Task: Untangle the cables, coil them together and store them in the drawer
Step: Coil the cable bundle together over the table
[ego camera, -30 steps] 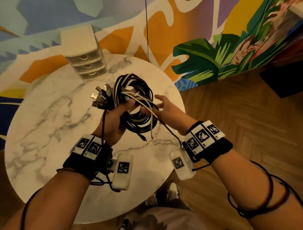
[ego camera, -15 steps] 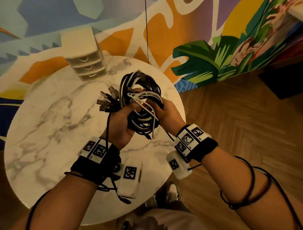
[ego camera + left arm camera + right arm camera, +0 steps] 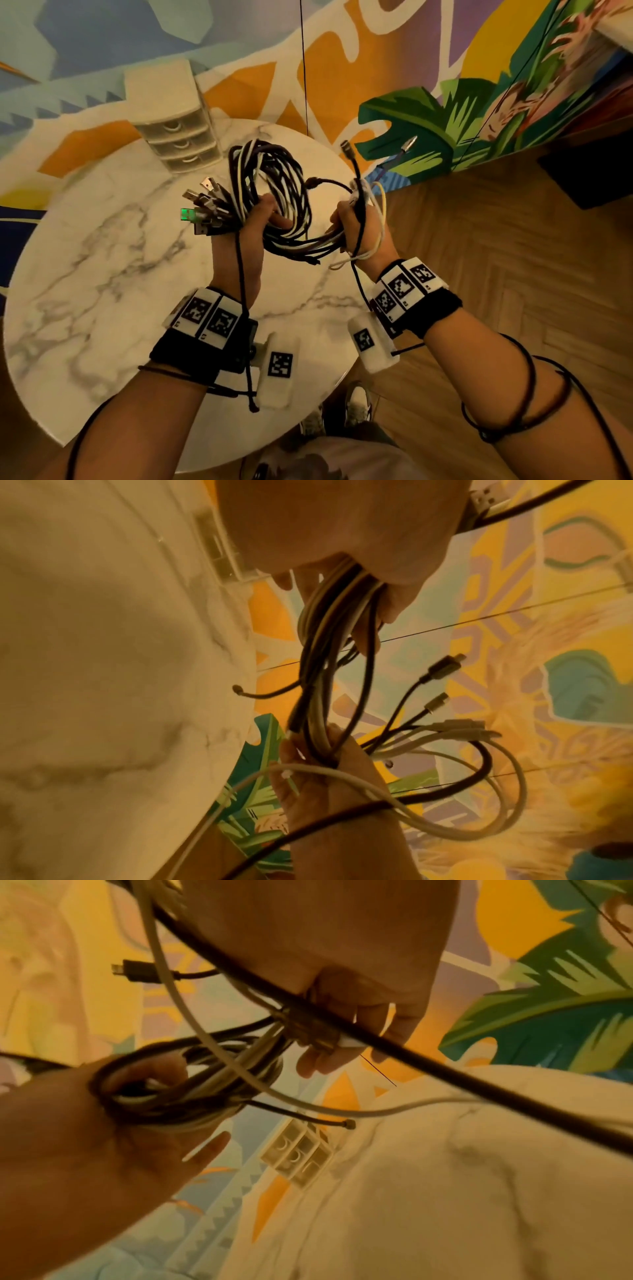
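Note:
A coil of black and white cables (image 3: 274, 192) hangs in the air above the marble table (image 3: 102, 260). My left hand (image 3: 253, 222) grips the coil's left side, with several USB plugs (image 3: 202, 212) fanning out to the left of its fist. My right hand (image 3: 356, 222) grips the loose tail ends of the same cables (image 3: 240, 1053) at the right, stretched a little away from the coil. Free plug ends (image 3: 445, 666) stick up past the right fist. A small white drawer unit (image 3: 171, 120) with three closed drawers stands at the table's far edge.
The round table's right edge (image 3: 346, 359) lies under my right wrist, with wooden floor (image 3: 513, 257) beyond. A painted mural wall (image 3: 376, 51) rises behind the table. A dark box (image 3: 589, 174) sits on the floor at the far right. My shoes (image 3: 356, 401) show below the table rim.
Both hands have risen and parted. The right hand, which was against the coil, now holds the tail ends pulled out to the right; the coil has loosened into a wider loop.

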